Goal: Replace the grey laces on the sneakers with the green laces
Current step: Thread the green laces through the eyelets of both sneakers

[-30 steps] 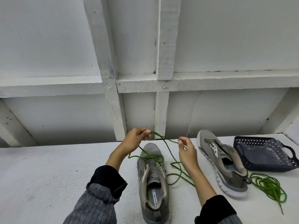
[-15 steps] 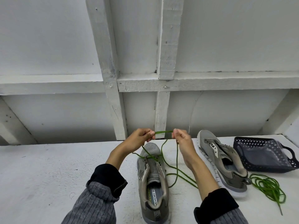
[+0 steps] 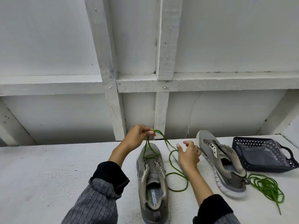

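Observation:
A grey sneaker (image 3: pixel 152 183) lies toe-away in front of me, a green lace (image 3: pixel 171 159) threaded through its lowest eyelets. My left hand (image 3: pixel 137 138) pinches both strands of that lace above the toe. My right hand (image 3: pixel 188 153) hovers to the right of the shoe with fingers spread and loosely bent, holding nothing; the lace's free length loops on the table below it. A second grey sneaker (image 3: pixel 221 162) without laces lies on its side to the right. Another green lace (image 3: pixel 267 188) sits bundled beside its heel.
A dark perforated basket (image 3: pixel 262 152) lies tipped at the far right of the white table (image 3: pixel 48 175). A white wall with wooden beams (image 3: pixel 111 78) rises directly behind the table's back edge.
My right hand let go of the lace and moved right and down, fingers spreading. My left hand now holds both strands. The loose length fell onto the table.

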A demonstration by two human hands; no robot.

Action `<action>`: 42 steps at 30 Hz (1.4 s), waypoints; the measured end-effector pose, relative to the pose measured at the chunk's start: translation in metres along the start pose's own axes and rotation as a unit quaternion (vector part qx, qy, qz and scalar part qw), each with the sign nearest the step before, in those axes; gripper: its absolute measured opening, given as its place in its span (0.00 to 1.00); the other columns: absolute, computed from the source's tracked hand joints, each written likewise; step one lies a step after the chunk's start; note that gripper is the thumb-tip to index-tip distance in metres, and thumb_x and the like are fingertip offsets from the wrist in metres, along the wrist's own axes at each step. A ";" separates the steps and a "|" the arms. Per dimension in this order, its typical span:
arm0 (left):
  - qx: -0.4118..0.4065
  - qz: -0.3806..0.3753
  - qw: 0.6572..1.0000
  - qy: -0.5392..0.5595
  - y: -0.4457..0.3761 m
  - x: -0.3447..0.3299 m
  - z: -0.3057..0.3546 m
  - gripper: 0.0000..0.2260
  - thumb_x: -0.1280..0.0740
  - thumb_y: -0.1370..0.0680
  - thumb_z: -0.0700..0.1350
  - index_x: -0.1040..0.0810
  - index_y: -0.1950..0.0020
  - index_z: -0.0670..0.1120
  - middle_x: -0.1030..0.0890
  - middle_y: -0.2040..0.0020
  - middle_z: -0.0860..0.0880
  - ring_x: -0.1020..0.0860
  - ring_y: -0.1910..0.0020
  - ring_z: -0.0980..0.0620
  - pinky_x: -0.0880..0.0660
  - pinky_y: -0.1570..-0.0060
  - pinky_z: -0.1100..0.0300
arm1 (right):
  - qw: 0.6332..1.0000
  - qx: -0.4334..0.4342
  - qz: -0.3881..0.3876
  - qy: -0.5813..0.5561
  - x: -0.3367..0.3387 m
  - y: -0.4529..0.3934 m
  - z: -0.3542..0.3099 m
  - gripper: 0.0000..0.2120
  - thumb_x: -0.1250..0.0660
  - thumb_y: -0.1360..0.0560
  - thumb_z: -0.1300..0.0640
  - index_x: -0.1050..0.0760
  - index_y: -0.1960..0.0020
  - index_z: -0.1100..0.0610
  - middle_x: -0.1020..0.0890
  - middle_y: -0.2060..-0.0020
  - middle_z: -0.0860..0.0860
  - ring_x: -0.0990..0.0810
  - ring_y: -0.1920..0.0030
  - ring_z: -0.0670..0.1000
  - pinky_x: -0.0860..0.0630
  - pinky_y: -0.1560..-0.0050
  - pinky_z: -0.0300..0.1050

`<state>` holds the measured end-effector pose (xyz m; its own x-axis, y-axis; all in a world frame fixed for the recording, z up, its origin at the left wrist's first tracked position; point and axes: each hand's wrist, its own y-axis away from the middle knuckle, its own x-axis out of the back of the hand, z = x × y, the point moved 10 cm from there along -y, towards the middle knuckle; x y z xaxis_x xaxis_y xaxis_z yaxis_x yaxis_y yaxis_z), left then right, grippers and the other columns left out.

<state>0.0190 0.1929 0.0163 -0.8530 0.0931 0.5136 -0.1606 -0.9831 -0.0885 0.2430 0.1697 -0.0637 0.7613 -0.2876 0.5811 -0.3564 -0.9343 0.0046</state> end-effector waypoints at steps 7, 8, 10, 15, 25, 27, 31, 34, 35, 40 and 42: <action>0.000 0.040 0.999 -0.021 0.003 0.008 0.001 0.06 0.32 0.22 0.44 0.15 0.52 0.47 0.21 0.59 0.57 0.24 0.55 0.63 0.34 0.55 0.75 | 0.980 0.079 -0.152 -0.102 -0.054 0.034 -0.002 0.06 0.34 0.23 0.63 0.21 0.50 0.55 0.19 0.54 0.49 0.23 0.55 0.45 0.31 0.59 0.24; -0.001 0.045 0.999 -0.025 0.004 0.011 0.002 0.06 0.32 0.21 0.44 0.15 0.52 0.47 0.21 0.58 0.55 0.24 0.55 0.61 0.33 0.55 0.74 | 0.974 0.080 -0.179 -0.111 -0.062 0.037 -0.004 0.08 0.34 0.23 0.63 0.21 0.47 0.53 0.19 0.51 0.47 0.22 0.51 0.44 0.31 0.56 0.23; -0.003 0.054 0.998 -0.032 0.006 0.016 0.001 0.06 0.33 0.21 0.44 0.15 0.53 0.48 0.20 0.56 0.51 0.23 0.53 0.57 0.33 0.54 0.73 | 0.965 0.076 -0.212 -0.137 -0.072 0.041 -0.004 0.12 0.36 0.22 0.63 0.23 0.41 0.53 0.22 0.45 0.45 0.25 0.43 0.43 0.32 0.49 0.22; -0.007 0.062 0.997 -0.047 0.007 0.021 0.000 0.07 0.33 0.21 0.45 0.15 0.51 0.48 0.20 0.55 0.50 0.23 0.52 0.54 0.33 0.54 0.72 | 0.951 0.069 -0.250 -0.170 -0.086 0.050 0.002 0.19 0.36 0.21 0.56 0.29 0.31 0.50 0.28 0.38 0.44 0.31 0.35 0.44 0.34 0.33 0.40; -0.035 0.050 0.997 -0.052 -0.006 0.012 0.017 0.07 0.33 0.21 0.43 0.15 0.50 0.43 0.23 0.58 0.57 0.25 0.60 0.70 0.33 0.61 0.76 | 0.958 0.073 -0.220 -0.168 -0.091 0.048 0.009 0.21 0.31 0.24 0.55 0.29 0.32 0.46 0.26 0.39 0.44 0.29 0.38 0.42 0.33 0.40 0.31; -0.042 0.041 0.997 -0.060 -0.010 0.003 0.023 0.08 0.33 0.21 0.43 0.15 0.51 0.43 0.21 0.56 0.55 0.23 0.55 0.68 0.31 0.56 0.75 | 0.960 0.071 -0.218 -0.162 -0.093 0.047 0.010 0.22 0.30 0.24 0.56 0.30 0.31 0.48 0.26 0.40 0.43 0.30 0.39 0.41 0.35 0.44 0.27; -0.046 0.023 0.993 -0.105 -0.017 -0.028 0.029 0.07 0.33 0.21 0.45 0.15 0.51 0.46 0.20 0.55 0.54 0.20 0.50 0.53 0.23 0.46 0.52 | 0.963 0.065 -0.209 -0.156 -0.096 0.042 0.014 0.24 0.29 0.26 0.58 0.28 0.31 0.53 0.25 0.38 0.47 0.28 0.38 0.43 0.33 0.42 0.30; -0.057 0.023 0.993 -0.101 -0.015 -0.043 0.040 0.07 0.33 0.21 0.45 0.16 0.49 0.46 0.22 0.57 0.58 0.20 0.50 0.53 0.23 0.46 0.50 | 0.965 0.066 -0.207 -0.150 -0.097 0.041 0.015 0.24 0.28 0.27 0.59 0.28 0.32 0.55 0.24 0.39 0.50 0.26 0.39 0.45 0.31 0.42 0.33; -0.061 0.019 0.993 -0.096 -0.015 -0.047 0.043 0.07 0.33 0.21 0.46 0.16 0.49 0.47 0.22 0.58 0.59 0.20 0.50 0.54 0.23 0.47 0.51 | 0.965 0.068 -0.206 -0.149 -0.097 0.041 0.015 0.24 0.28 0.27 0.59 0.27 0.32 0.55 0.24 0.39 0.50 0.26 0.39 0.46 0.31 0.42 0.34; -0.038 0.050 0.998 -0.031 -0.015 -0.031 0.041 0.06 0.33 0.21 0.45 0.16 0.50 0.48 0.21 0.57 0.60 0.22 0.51 0.57 0.25 0.48 0.58 | 0.962 0.073 -0.208 -0.161 -0.095 0.043 0.012 0.22 0.29 0.26 0.59 0.27 0.33 0.52 0.24 0.41 0.46 0.27 0.40 0.43 0.33 0.47 0.24; -0.006 0.089 0.994 0.058 -0.014 -0.007 0.028 0.06 0.33 0.21 0.43 0.16 0.52 0.47 0.18 0.55 0.53 0.21 0.52 0.56 0.26 0.52 0.63 | 0.957 0.073 -0.213 -0.181 -0.095 0.045 0.012 0.22 0.29 0.26 0.58 0.27 0.33 0.49 0.24 0.40 0.45 0.27 0.39 0.42 0.35 0.47 0.20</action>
<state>0.0411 0.2017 0.0374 -0.9198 -0.0634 0.3874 -0.0081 -0.9836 -0.1803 0.1614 0.1528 -0.1281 0.9680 0.0971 0.2315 0.0880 -0.9949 0.0495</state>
